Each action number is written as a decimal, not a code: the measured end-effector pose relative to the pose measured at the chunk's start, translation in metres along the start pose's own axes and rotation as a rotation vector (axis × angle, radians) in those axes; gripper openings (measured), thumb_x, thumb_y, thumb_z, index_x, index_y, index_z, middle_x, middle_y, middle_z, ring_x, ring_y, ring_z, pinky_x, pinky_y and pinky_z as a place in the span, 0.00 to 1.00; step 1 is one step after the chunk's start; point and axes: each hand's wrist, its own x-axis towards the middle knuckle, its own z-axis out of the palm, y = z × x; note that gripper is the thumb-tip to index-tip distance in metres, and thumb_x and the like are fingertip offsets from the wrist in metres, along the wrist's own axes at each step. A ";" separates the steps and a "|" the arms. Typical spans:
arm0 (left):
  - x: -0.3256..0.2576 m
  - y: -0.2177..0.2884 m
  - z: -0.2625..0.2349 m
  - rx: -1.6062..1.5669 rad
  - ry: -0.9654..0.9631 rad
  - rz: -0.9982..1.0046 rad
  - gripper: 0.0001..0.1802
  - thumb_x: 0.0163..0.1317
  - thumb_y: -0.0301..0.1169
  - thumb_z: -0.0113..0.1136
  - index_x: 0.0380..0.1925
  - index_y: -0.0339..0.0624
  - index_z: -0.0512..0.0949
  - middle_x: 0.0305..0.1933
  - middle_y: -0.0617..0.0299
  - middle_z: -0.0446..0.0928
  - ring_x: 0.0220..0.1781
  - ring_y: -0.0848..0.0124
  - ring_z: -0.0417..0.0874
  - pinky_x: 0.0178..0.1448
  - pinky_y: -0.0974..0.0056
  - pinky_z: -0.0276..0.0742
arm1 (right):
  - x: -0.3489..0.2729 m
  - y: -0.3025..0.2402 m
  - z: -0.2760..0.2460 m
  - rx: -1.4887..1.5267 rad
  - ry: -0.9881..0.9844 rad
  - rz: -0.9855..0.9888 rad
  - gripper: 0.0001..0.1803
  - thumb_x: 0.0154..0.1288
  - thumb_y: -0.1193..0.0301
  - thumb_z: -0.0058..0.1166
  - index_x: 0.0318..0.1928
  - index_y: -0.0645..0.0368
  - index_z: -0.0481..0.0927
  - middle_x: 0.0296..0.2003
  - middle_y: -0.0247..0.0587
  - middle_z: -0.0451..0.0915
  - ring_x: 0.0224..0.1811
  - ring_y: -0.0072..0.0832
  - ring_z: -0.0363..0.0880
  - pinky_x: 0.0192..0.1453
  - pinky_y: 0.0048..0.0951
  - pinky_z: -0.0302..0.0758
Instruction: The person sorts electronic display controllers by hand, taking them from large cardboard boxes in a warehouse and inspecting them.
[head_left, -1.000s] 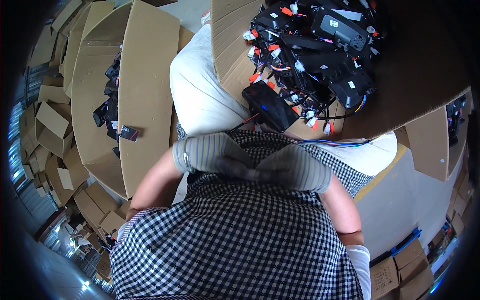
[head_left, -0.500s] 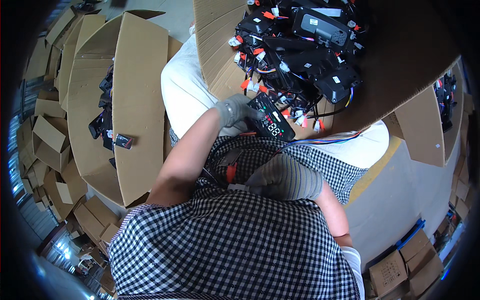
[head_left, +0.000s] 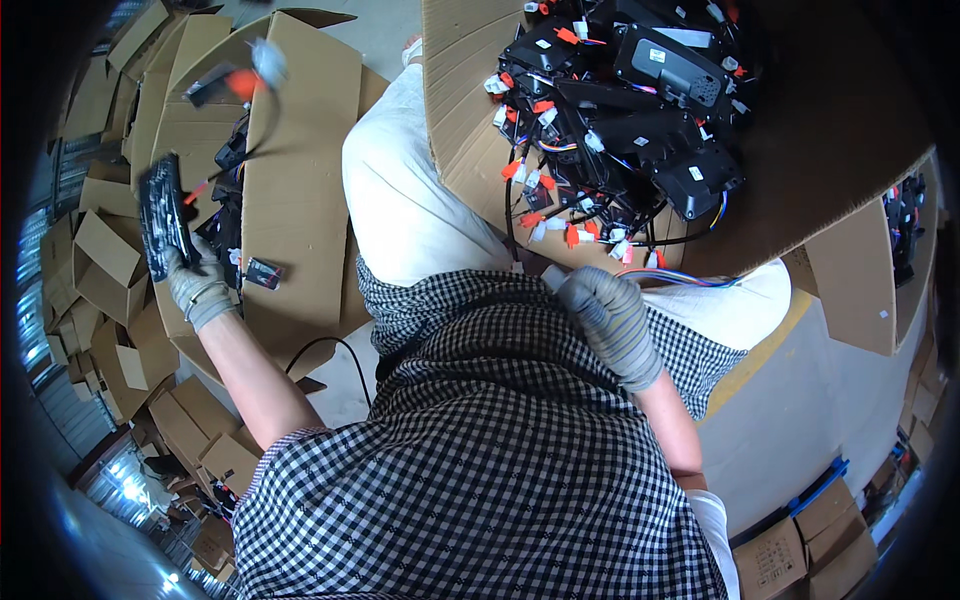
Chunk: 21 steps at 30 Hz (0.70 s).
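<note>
Free rm over trouser leg (head_left: pixel 415 190), btwn L carton (head_left: pixel 300 180) & front carton (head_left: pixel 460 120)

Heap of open brown cardboard boxes (head_left: pixel 105 240) along left side, flaps every which way. Ribbed grey wall panel (head_left: pixel 62 395) at far left; bright white lights (head_left: pixel 131 488) below it, blurry. Right: smooth grey floor (head_left: pixel 775 420), straight yellow painted stripe (head_left: pixel 755 354) across it. Lower right: brown cardboard carton with dark printing (head_left: pixel 770 562), long blue bar (head_left: pixel 820 483) near it, material unclear.

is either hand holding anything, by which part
Left hand: a black display unit, by its near end. Right hand: apparently a white connector; exact hold unclear.
</note>
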 end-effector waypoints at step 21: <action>-0.187 -0.264 0.108 1.252 -1.444 -0.379 0.10 0.64 0.34 0.50 0.39 0.41 0.75 0.37 0.58 0.75 0.42 0.65 0.77 0.50 0.64 0.70 | -0.022 0.009 -0.004 0.524 0.273 0.401 0.15 0.68 0.61 0.51 0.34 0.61 0.79 0.19 0.26 0.70 0.20 0.14 0.64 0.27 0.17 0.62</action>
